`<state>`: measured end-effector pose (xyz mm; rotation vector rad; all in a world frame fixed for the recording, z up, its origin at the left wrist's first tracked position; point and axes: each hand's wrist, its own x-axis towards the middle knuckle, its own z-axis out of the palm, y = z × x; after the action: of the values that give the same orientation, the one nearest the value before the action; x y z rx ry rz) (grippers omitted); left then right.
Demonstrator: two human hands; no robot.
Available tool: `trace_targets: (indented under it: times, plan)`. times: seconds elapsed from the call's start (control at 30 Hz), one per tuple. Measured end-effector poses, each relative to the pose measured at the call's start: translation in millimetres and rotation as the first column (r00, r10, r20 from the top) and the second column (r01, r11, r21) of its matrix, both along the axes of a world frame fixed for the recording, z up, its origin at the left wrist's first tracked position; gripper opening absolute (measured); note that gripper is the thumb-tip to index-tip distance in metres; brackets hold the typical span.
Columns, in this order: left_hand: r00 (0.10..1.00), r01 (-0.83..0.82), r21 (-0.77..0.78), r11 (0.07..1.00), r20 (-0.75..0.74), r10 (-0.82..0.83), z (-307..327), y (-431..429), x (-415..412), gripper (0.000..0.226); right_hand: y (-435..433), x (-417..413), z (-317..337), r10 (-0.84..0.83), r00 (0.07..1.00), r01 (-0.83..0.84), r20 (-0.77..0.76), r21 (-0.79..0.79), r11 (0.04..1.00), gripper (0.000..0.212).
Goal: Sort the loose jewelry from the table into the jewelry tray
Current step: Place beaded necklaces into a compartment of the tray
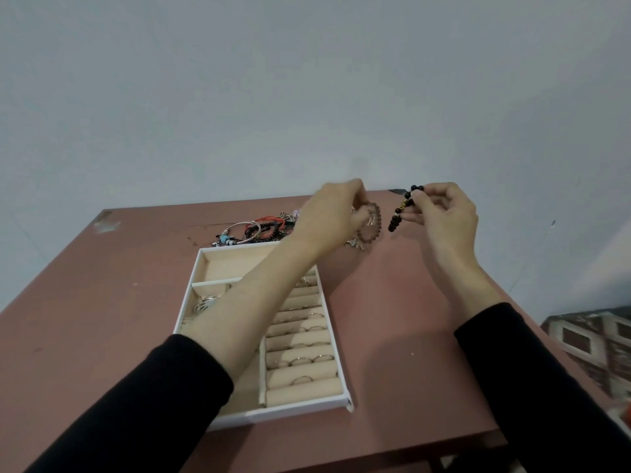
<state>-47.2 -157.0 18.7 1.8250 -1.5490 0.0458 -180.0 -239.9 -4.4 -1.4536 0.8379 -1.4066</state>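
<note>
Pinching a bracelet of round black beads with a small gold charm (395, 221) between thumb and fingertips, the right hand (447, 216) holds it raised above the far right part of the pinkish-brown table (102, 336). I see the strand curve over the fingertips and hang down on the hand's left. Just beside it, the left hand (327, 220) has its fingers curled on a bracelet of small brown beads (375, 221). Its loop hangs out to the right of the knuckles, with a little silver charm at its low end; whether that charm touches the table I cannot tell. The two bracelets are near each other but apart.

Neither is in the white rectangular jewelry tray with beige lining (186, 302), which lies nearer to me on the table. The left forearm, bare below a black sleeve, crosses the tray on a slant and hides much of its middle. On the tray's right side I make out beige padded rolls (300, 370) with thin rings (302, 360) tucked between them. A silver round pendant (205, 304) lies in a left compartment.

Beyond the tray's far edge a tangle of loose jewelry (259, 230) sits on the table: a silver bangle, red and black cords, a blue bead. A pale grey wall (307, 80) stands behind.
</note>
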Motion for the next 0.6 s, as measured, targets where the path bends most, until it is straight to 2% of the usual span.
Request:
trace_targets:
  times: [0.07, 0.2, 0.47, 0.6]
  plan:
    - [0.989, 0.020, -0.072, 0.997, -0.145, -0.030, 11, 11, 7, 0.009, 2, 1, 0, 0.013, 1.000, -0.013, 0.008, -0.009, 1.000, 0.009]
    - [0.964, 0.006, -0.126, 0.992, -0.263, -0.040, 27, 41, 19, 0.004, 9, 4, 0, 0.056, 0.998, -0.057, -0.017, -0.033, 0.998, 0.007]
    - [0.916, -0.105, -0.140, 0.984, -0.398, 0.041, 23, 122, 35, 0.004, 50, 15, 6, 0.227, 0.974, -0.226, 0.007, -0.053, 0.973, 0.006]
    - [0.902, -0.123, -0.144, 0.982, -0.428, 0.050, 14, 156, 43, 0.008, 84, 20, 13, 0.379, 0.925, -0.379, 0.034, 0.006, 0.925, 0.007]
